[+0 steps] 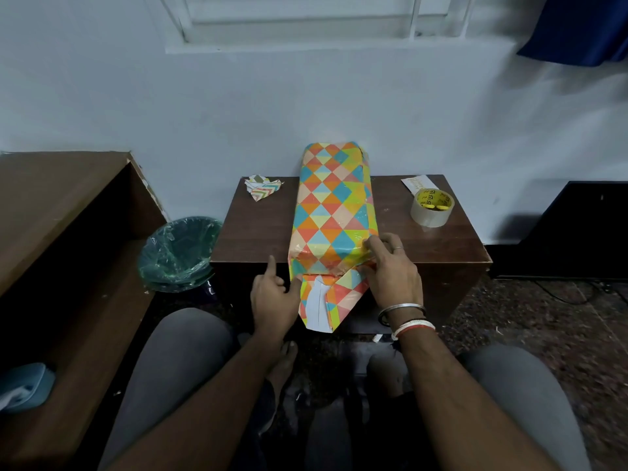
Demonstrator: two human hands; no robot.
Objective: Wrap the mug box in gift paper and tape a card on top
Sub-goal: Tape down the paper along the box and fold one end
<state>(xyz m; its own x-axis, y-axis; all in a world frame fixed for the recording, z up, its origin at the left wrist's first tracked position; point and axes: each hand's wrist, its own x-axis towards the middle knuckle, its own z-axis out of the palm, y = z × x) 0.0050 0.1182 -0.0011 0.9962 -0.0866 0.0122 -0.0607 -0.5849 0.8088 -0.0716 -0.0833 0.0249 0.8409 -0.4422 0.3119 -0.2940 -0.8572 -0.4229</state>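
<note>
The mug box lies lengthwise on the small brown table, covered in gift paper with bright triangles. At its near end a pointed paper flap hangs over the table's front edge, its white underside showing. My left hand is at the flap's left edge, thumb touching the paper and index finger pointing up. My right hand presses the paper at the box's near right corner with its fingers curled over the fold. A white card lies at the back right, behind a roll of clear tape.
A heap of paper scraps sits on the table's back left corner. A bin with a green liner stands on the floor to the left, beside a brown bench. My knees are below the table's edge. The wall is close behind.
</note>
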